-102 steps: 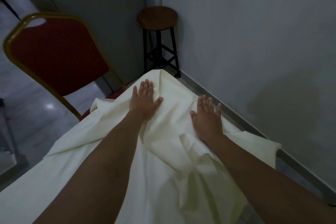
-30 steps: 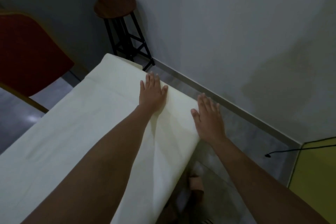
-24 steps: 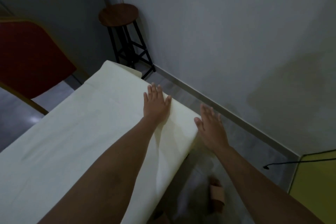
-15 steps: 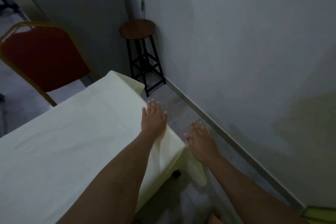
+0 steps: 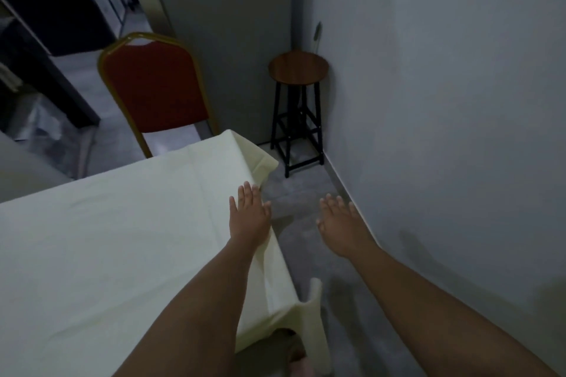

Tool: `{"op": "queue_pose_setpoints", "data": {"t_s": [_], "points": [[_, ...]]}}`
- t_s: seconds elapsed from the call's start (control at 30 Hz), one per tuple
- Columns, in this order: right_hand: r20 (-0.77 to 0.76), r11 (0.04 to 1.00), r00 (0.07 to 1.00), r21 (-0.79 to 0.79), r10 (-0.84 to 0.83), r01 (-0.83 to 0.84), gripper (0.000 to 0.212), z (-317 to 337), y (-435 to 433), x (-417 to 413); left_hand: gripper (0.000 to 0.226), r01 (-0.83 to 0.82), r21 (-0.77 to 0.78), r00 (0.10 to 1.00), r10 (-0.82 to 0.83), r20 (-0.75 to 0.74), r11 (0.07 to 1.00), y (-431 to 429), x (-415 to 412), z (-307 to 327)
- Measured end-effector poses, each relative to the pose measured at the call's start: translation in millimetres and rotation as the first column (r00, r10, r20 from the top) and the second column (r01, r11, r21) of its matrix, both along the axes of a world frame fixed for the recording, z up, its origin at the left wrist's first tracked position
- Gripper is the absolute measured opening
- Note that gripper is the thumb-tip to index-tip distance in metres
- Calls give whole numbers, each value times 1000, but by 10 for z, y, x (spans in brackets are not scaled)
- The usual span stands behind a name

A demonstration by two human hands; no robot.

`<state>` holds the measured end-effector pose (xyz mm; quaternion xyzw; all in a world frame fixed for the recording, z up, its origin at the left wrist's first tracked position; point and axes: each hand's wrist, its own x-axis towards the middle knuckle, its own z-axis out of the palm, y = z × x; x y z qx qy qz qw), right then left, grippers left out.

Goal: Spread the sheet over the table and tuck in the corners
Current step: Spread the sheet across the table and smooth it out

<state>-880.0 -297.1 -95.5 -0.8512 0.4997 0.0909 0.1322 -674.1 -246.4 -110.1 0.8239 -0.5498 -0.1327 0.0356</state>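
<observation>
Head view: left hand (image 5: 249,217) lay flat, fingers spread, on sheet (image 5: 122,239) at desk edge; right hand (image 5: 340,223) open over floor, empty. Judged: tuck loose lower-centre corner (image 5: 315,315) under.

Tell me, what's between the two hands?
Just bare grey floor. In the head view, the left hand rests on the sheet at its edge; the right hand hangs open past it.
</observation>
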Motion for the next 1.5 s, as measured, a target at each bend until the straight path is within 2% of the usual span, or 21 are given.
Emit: {"op": "queue_pose_setpoints", "data": {"t_s": [0.2, 0.37, 0.47, 0.67, 0.77, 0.83, 0.93, 1.07, 1.2, 1.3, 1.37, 1.5], "points": [[-30, 990, 992, 78, 124, -121, 55, 43, -632, 335, 59, -90, -36, 996, 89, -18, 995, -332, 13, -12], [-20, 960, 962, 73, 272, -270, 54, 50, -1057, 632, 60, -247, -79, 968, 242, -72, 966, -442, 91, -84], [-35, 925, 925, 52, 379, -377, 55, 30, -1358, 838, 59, -307, -123, 951, 298, -86, 944, -460, 75, -168], [-46, 795, 793, 58, 607, -604, 55, -40, -1826, 1241, 60, -434, -125, 899, 437, -4, 892, -513, 70, -236], [-22, 701, 702, 70, 712, -709, 56, -55, -1962, 1362, 64, -558, -99, 826, 563, 37, 824, -527, -19, -220], [6, 633, 635, 82, 772, -770, 59, -36, -2039, 1465, 67, -653, -98, 754, 657, 8, 751, -519, -137, -209], [57, 510, 510, 16, 858, -860, 63, 7, -2028, 1649, 70, -753, -97, 655, 755, -17, 651, -425, -395, -227], [44, 330, 327, -72, 944, -941, 61, 59, -1873, 1946, 75, -809, -90, 580, 814, 41, 581, -310, -607, -216], [6, 239, 239, -49, 971, -970, 66, 1, -1865, 2109, 80, -848, -70, 522, 851, 59, 526, -306, -661, -222], [-34, 145, 150, -117, 988, -982, 78, -61, -2082, 2181, 79, -839, -72, 530, 840, 119, 539, -323, -711, -157], [-58, 125, 138, -184, 989, -975, 77, -82, -2257, 2252, 77, -849, -93, 499, 847, 185, 520, -310, -848, -127], [-113, 160, 190, -232, 975, -960, 67, -62, -2523, 2502, 68, -931, -84, 328, 916, 231, 355, -268, -1193, -111]]}}
